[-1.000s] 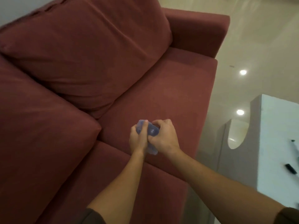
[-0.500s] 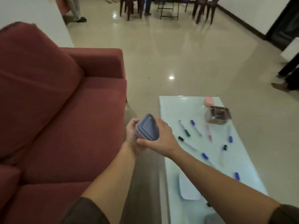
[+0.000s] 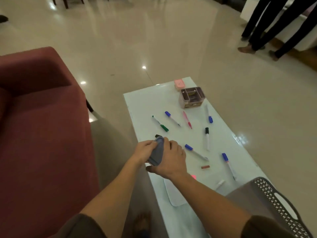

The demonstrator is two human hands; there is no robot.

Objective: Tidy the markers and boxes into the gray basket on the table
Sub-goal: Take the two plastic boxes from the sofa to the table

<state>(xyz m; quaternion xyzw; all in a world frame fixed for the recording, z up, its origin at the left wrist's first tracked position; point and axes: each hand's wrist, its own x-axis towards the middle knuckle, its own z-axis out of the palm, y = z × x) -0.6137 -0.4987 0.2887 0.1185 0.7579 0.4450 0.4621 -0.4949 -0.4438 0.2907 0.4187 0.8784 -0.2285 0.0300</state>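
Hands meet at the near left edge of the white table (image 3: 151,103), and between them I hold a small bluish-gray box (image 3: 156,152) tilted on its edge; my left hand (image 3: 145,151) curls around its left side, fingers wrapped over the lid rim, while my right hand (image 3: 169,159) is clasped over its right side with the thumb tucked underneath; both are closed on the box, which sits just above the table edge. Gray basket (image 3: 281,208), latticed with a slotted handle, stands at about 4 o'clock from my hands, at the near right corner of the table; I cannot see what lies in it. Markers are strewn over the tabletop: a green marker (image 3: 160,123) at 12 o'clock from the box; a blue-capped marker (image 3: 172,118) and a pink marker (image 3: 187,120) toward 1 o'clock; another blue-capped one (image 3: 209,114) farther right; a black-capped marker (image 3: 207,138) at 2 o'clock; a blue marker (image 3: 195,152) just beside my right hand at 3 o'clock; one more blue marker (image 3: 229,165) near the basket. A compartmented mauve box (image 3: 191,97) stands open at the far end, with a pink box (image 3: 179,84) just behind it. A red sofa (image 3: 42,126) fills the view at 9 o'clock.
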